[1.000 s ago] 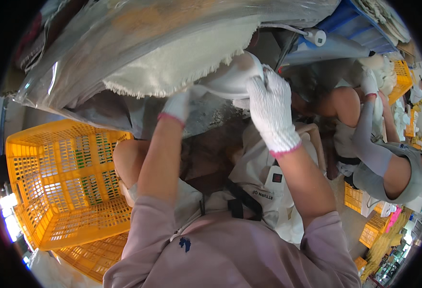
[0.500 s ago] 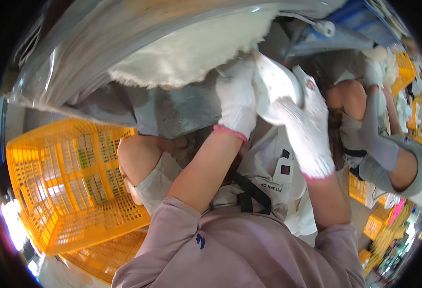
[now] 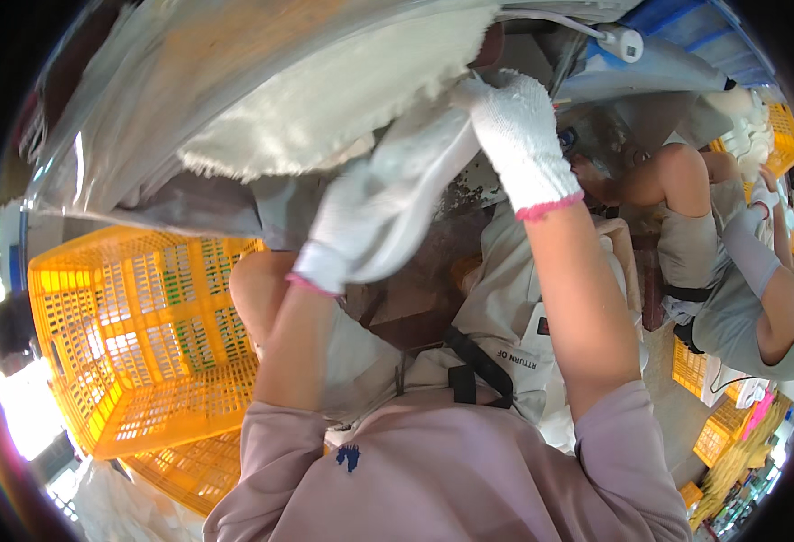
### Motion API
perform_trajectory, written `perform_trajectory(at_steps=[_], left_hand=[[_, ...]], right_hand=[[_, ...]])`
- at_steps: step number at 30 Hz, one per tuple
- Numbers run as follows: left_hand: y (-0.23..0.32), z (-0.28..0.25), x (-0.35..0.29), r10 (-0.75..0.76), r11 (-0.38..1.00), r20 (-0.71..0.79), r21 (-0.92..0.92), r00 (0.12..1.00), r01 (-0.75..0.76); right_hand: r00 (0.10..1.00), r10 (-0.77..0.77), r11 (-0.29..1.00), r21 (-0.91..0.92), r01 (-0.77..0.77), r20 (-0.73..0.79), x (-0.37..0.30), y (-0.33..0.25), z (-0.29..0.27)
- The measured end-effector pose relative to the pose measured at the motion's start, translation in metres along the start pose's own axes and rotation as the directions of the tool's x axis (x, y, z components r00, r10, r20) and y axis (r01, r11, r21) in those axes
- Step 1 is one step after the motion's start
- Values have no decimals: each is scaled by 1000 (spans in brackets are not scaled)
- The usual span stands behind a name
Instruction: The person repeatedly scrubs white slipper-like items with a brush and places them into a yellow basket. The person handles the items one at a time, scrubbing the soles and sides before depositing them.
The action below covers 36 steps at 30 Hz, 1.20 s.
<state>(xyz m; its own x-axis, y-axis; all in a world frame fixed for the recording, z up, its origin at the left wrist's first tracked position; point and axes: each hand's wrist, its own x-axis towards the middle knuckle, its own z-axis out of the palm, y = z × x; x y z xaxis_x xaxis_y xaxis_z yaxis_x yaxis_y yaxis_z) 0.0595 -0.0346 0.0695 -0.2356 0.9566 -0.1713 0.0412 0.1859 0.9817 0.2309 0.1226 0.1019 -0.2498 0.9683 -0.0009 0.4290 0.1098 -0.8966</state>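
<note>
Left hand (image 3: 347, 230) and right hand (image 3: 514, 135), both in white knit gloves, have fingers clenched on a smooth white moulded piece (image 3: 415, 194), beside the frayed woven cream cloth (image 3: 325, 99).

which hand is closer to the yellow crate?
Left. The left hand is just right of the yellow crate, above its rim; the right hand is farther right, up by the white cloth.

place: workshop floor | signs: stacked yellow plastic crates (image 3: 135, 343), seated gloved co-worker (image 3: 731, 271), fabric sheets (image 3: 325, 90)
</note>
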Motion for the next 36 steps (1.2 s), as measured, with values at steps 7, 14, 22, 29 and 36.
perform_trajectory(at_steps=[7, 14, 22, 29, 36], left_hand=[[-5, 77, 50, -212, 793, -10, -587, 977, 166], [-20, 42, -2, -116, 179, 214, -956, 970, 233], [-76, 30, 71, -130, 558, -294, -811, 947, -175], [-83, 37, 38, 97, 754, -228, -619, 969, -221], [-55, 29, 32, -157, 233, 150, -955, 976, 184]], right_hand=[[846, -416, 659, -529, 534, 335, -104, -66, -39], [749, -169, 379, -659, 650, 641, -148, -33, -17], [742, -526, 598, -441, 670, 416, -112, -52, 50], [737, -603, 544, -518, 660, 305, -107, -29, 61], [869, -255, 945, -82, 317, 423, -117, -63, 50]])
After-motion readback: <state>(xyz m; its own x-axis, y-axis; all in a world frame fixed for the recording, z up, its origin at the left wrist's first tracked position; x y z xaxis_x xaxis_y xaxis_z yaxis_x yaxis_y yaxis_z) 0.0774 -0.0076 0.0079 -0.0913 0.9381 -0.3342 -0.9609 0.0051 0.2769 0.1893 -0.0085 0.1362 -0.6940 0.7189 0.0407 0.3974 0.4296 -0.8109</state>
